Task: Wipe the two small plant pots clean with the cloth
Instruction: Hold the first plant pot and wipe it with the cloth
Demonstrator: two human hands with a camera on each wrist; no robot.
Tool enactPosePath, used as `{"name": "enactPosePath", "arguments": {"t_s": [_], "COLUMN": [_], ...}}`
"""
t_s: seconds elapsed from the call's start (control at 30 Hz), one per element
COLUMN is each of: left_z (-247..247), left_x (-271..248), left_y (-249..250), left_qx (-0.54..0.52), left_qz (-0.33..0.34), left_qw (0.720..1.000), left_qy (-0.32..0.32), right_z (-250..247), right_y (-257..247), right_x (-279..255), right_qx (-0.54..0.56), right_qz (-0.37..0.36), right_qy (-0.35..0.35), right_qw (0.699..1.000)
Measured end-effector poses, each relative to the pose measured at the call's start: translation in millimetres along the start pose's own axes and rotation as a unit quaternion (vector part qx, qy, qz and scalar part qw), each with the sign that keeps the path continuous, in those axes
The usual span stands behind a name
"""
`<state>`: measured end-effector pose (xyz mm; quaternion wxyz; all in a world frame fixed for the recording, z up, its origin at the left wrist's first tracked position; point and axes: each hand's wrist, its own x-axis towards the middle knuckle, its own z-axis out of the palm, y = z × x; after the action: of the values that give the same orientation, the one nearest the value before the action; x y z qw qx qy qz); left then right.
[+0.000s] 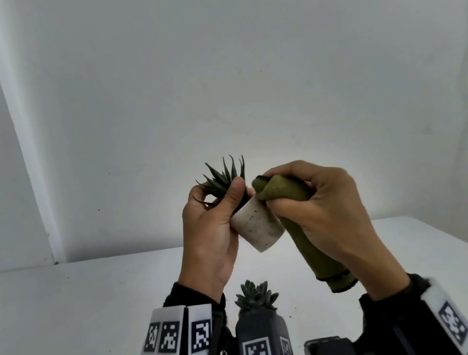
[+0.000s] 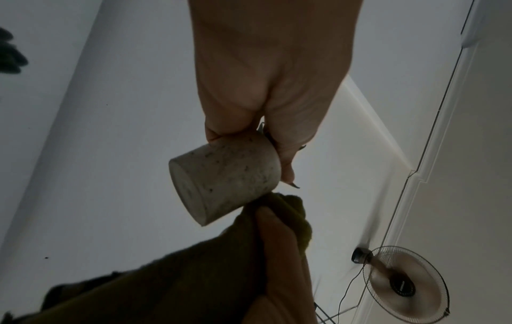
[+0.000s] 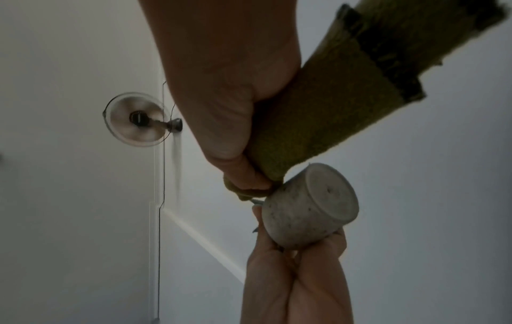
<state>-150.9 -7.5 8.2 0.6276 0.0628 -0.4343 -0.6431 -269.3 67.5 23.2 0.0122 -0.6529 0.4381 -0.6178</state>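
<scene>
Holding the white pot (image 1: 257,225) up in the air over the white table (image 1: 63,317), the left hand (image 1: 209,231) has its fingers and thumb curled round the top end, where the spiky plant (image 1: 224,175) sticks out past the thumb. The pot is tilted, so its long line runs from the plant end, up and away, down to its flat bottom, which points toward the person and a little to the right. The right hand (image 1: 322,208) is squeezed round the green cloth (image 1: 297,222), and the bunched tip of the cloth touches the pot's side near the rim, on the right. The rest of the cloth hangs down past the palm. So the pot lies just to the left of the right hand, between the 2 hands, and the right hand is the one next to the bare, dirty side. Little dark specks show all over that side in the left wrist view (image 2: 224,175) and the right wrist view (image 3: 302,208), so I think the wiping of this pot is not done yet. The next rub will likely need to go along the pot's side, from rim to bottom. The second pot, with a small round plant (image 1: 256,295), stands low on the table near the person, mostly hidden behind the wrist gear.
</scene>
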Motion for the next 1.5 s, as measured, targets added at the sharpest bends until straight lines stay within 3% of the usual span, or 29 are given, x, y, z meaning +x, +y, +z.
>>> {"name": "enactPosePath", "arguments": {"t_s": [0.17, 0.3, 0.37, 0.53, 0.73, 0.87, 0.97, 1.2, 1.37, 1.5], "left_z": [-8, -8, -6, -3, -7, -6, -5, -3, -12, -14], "left_x": [5, 7, 6, 3, 5, 4, 4, 2, 6, 9], "left_y": [5, 9, 9, 8, 16, 17, 17, 16, 20, 18], "left_qx": [-0.009, -0.013, -0.011, -0.008, 0.011, 0.005, -0.006, -0.009, -0.008, -0.007], "left_qz": [0.010, 0.015, 0.013, 0.003, 0.007, 0.007, -0.001, -0.027, -0.032, -0.050], "left_qw": [1.000, 1.000, 1.000, 1.000, 1.000, 1.000, 1.000, 0.999, 0.999, 0.998], "left_qy": [0.020, 0.013, 0.007, 0.000, 0.011, 0.004, -0.008, -0.015, 0.039, 0.035], "right_z": [1, -1, -2, 7, -6, -17, -19, -1, -6, -9], "right_y": [-9, -3, 1, 0, -13, -11, -11, -11, -9, -9], "right_x": [-1, 1, 2, 0, 0, 2, 2, -1, -1, 0], "right_qx": [0.055, 0.067, 0.041, 0.003, 0.056, 0.143, 0.144, 0.064, -0.004, 0.066], "right_qz": [0.023, 0.041, 0.049, 0.044, 0.053, 0.073, 0.066, -0.006, 0.042, 0.034], "right_qy": [-0.069, 0.040, 0.055, 0.011, -0.057, 0.014, 0.031, -0.036, -0.107, -0.030], "right_qw": [0.996, 0.996, 0.996, 0.999, 0.995, 0.987, 0.987, 0.997, 0.993, 0.997]}}
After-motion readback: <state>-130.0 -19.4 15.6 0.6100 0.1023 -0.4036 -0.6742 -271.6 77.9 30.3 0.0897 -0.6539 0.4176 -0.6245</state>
